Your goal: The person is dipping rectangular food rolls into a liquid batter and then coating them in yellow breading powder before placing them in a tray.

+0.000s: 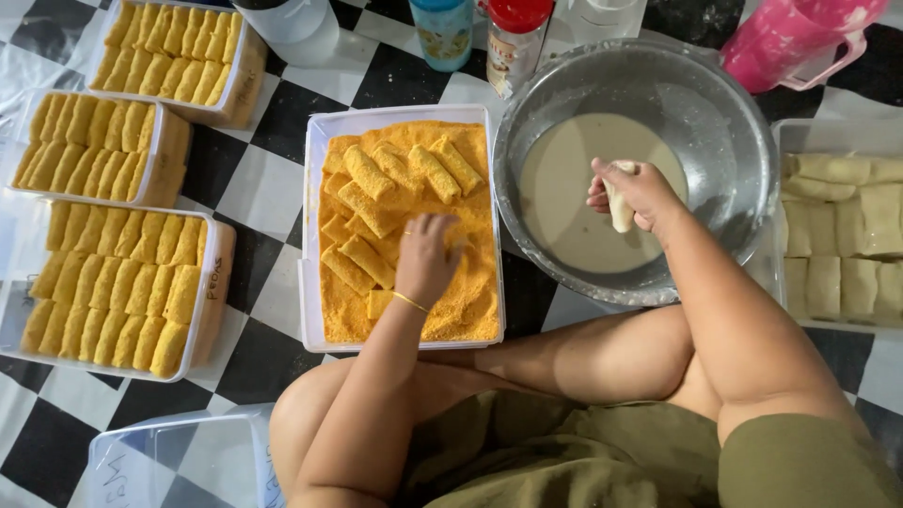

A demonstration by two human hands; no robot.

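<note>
Left hand [428, 259] in breadcrumb tray [403, 115]; right hand [635, 193] holds pale roll [618, 209] over batter bowl [724, 113].

I see a pale uncoated roll [619, 202], batter-wet, upright over the metal bowl [734, 122] of beige batter [564, 202], pinched at its top. Left of the bowl, a clear tub [400, 118] of orange crumbs [470, 301] holds coated rolls [372, 174], lying slantwise, mostly at its far end.

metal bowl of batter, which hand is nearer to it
Right. The right hand holds a pale roll over the metal bowl; the left hand is beside it in the crumb tray.
</note>
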